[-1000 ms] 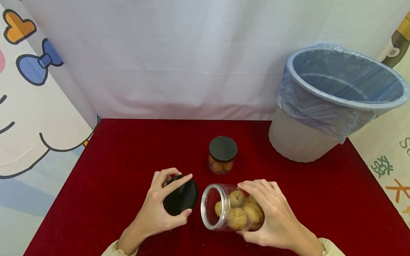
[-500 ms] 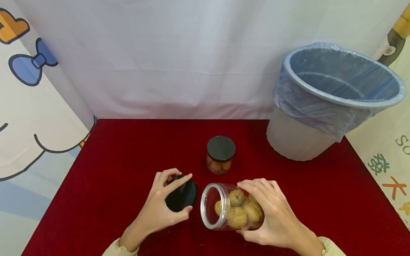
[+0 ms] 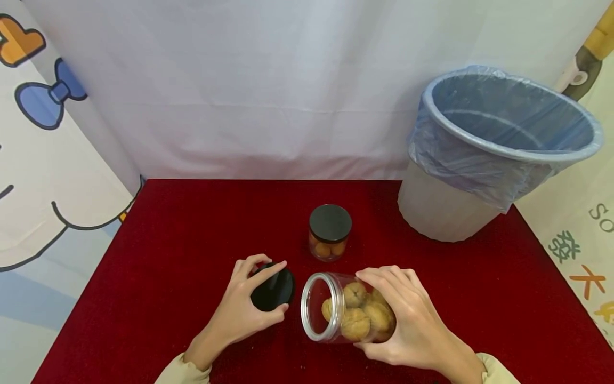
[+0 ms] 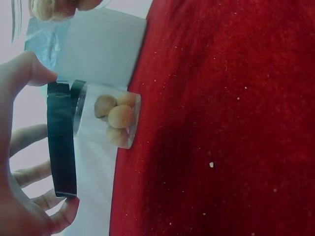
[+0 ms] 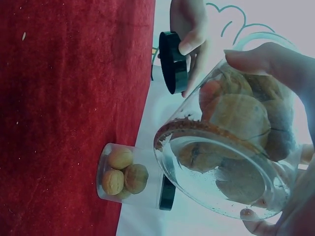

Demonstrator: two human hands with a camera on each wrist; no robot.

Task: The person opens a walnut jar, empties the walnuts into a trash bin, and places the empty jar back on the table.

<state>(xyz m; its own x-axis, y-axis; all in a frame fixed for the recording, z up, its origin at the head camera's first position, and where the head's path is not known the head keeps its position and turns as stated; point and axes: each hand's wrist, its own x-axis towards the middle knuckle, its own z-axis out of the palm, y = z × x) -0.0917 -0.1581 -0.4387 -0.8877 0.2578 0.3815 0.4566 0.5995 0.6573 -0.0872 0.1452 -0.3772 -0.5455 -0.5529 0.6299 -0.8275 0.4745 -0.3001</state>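
My left hand pinches a black round lid by its edge, thumb on one side and fingers on the other. The left wrist view shows the lid edge-on, apart from the table. On the right, my right hand grips a clear jar of walnuts around its base end. The jar lies tilted on its side, its uncovered mouth facing the lid across a small gap. In the right wrist view, the jar's base faces the camera, with the lid beyond.
Behind the hands, a smaller jar with a black lid stands upright, several round brown nuts inside. A large bin lined with a blue bag stands at the back right of the red tablecloth. A white curtain hangs behind.
My left hand has shifted the lid slightly, and its near edge sits a little higher in view. The right hand and walnut jar hold nearly still. The head view has turned slightly right.
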